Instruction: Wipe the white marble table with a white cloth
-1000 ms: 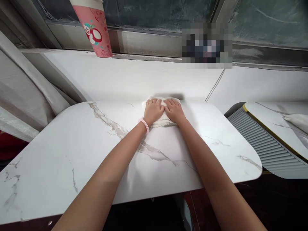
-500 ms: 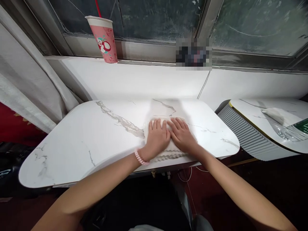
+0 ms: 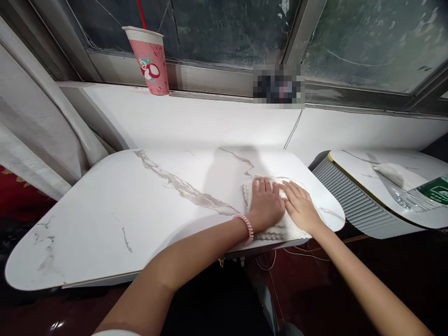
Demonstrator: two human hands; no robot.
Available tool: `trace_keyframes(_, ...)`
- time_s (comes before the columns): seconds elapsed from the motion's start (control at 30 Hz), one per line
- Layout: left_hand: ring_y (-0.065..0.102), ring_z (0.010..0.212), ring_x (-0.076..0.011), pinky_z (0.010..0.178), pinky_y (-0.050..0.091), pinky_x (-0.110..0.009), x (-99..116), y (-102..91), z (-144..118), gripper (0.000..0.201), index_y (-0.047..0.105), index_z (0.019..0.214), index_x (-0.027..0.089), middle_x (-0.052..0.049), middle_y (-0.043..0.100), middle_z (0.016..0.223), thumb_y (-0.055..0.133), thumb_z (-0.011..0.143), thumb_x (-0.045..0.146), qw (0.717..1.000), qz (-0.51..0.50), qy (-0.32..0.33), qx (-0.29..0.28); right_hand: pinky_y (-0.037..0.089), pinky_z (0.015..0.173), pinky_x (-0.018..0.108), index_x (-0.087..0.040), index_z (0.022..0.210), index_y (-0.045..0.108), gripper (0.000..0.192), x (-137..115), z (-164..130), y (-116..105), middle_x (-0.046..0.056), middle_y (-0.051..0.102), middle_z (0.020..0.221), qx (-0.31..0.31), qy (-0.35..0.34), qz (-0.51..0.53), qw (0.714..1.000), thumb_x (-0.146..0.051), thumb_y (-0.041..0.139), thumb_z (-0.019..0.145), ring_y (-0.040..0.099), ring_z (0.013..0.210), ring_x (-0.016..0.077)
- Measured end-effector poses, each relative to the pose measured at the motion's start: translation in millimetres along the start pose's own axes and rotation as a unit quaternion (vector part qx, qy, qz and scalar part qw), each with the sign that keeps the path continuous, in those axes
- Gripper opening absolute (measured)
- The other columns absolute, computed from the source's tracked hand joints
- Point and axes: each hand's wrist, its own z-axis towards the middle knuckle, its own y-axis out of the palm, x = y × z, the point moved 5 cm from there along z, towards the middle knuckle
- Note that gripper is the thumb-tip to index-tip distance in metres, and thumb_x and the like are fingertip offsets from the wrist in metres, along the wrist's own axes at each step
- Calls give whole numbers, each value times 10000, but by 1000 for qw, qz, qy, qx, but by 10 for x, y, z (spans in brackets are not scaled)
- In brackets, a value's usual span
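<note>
A white cloth with scalloped edges (image 3: pixel 292 229) lies on the right part of a white marble-patterned tabletop (image 3: pixel 98 210), close to its front edge. Flat on top of it rests my left hand (image 3: pixel 268 205), fingers stretched forward, with a pink coil band (image 3: pixel 248 228) at the wrist. My right hand (image 3: pixel 301 209) presses beside it, palm down and fingers extended on the cloth. The two hands touch or nearly touch near the thumbs. Most of the cloth's middle is hidden beneath them.
A pink paper cup with a red straw (image 3: pixel 150 65) stands on the window ledge. To the right, a second marble-patterned cabinet (image 3: pixel 353 163) carries a clear bottle with a green label (image 3: pixel 434 190) and a white packet (image 3: pixel 397 175). A grey curtain (image 3: pixel 45 107) hangs at left.
Both hands and the cloth have slid to the right across the tabletop, toward its right end. My hands remain flat on the cloth. The view has shifted slightly.
</note>
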Motion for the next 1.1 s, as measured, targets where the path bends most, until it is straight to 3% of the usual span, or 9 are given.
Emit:
trace_keyframes(0.13, 349, 1419, -320, 1203, 188, -519, -224, 7, 254, 510, 450, 1426, 79, -199, 446, 1495, 295, 991, 298, 1000, 4, -25, 12, 347, 1122, 513, -210, 1374, 526, 492, 19, 387, 109, 90, 511, 1465, -2, -10, 20, 1000, -313, 268, 967, 391, 1396, 291)
trace_keyframes(0.4, 426, 1351, -310, 1174, 230, -503, -915, -49, 890, 445, 512, 1353, 103, -194, 517, 1422, 349, 975, 270, 992, 33, -96, 76, 341, 1110, 454, -220, 1335, 555, 451, -19, 1520, 478, 82, 544, 1429, -3, -86, 77, 993, -312, 334, 953, 423, 1359, 256)
trace_keyframes(0.6, 464, 1303, -305, 1164, 245, -490, -1210, -17, 1424, 404, 562, 1280, 122, -174, 571, 1347, 355, 962, 260, 991, 31, -95, 91, 299, 1130, 456, -221, 1383, 520, 468, 106, 2043, 633, 59, 509, 1464, -24, -47, 106, 993, -311, 334, 963, 380, 1381, 254)
trace_keyframes(0.73, 474, 1276, -318, 1156, 242, -505, -1106, 76, 1672, 403, 573, 1255, 103, -185, 585, 1306, 344, 963, 262, 991, 39, -91, 94, 305, 1132, 440, -232, 1375, 533, 463, 380, 2168, 654, 59, 539, 1433, -10, -62, 113, 992, -327, 334, 968, 409, 1360, 247)
trace_keyframes(0.93, 472, 1269, -335, 1154, 234, -515, -646, 291, 1946, 448, 554, 1293, 60, -210, 582, 1296, 325, 974, 276, 993, 26, -74, 91, 349, 1106, 463, -220, 1335, 565, 454, 994, 2105, 596, 79, 572, 1391, 2, -64, 127, 990, -367, 344, 967, 480, 1304, 262)
trace_keyframes(1.1, 409, 1358, -335, 1182, 194, -517, -431, 367, 1958, 498, 494, 1381, 44, -225, 509, 1423, 285, 988, 268, 996, 15, -61, 65, 333, 1127, 498, -235, 1347, 561, 466, 1176, 1929, 538, 79, 543, 1434, 8, -33, 92, 995, -391, 315, 984, 440, 1356, 272)
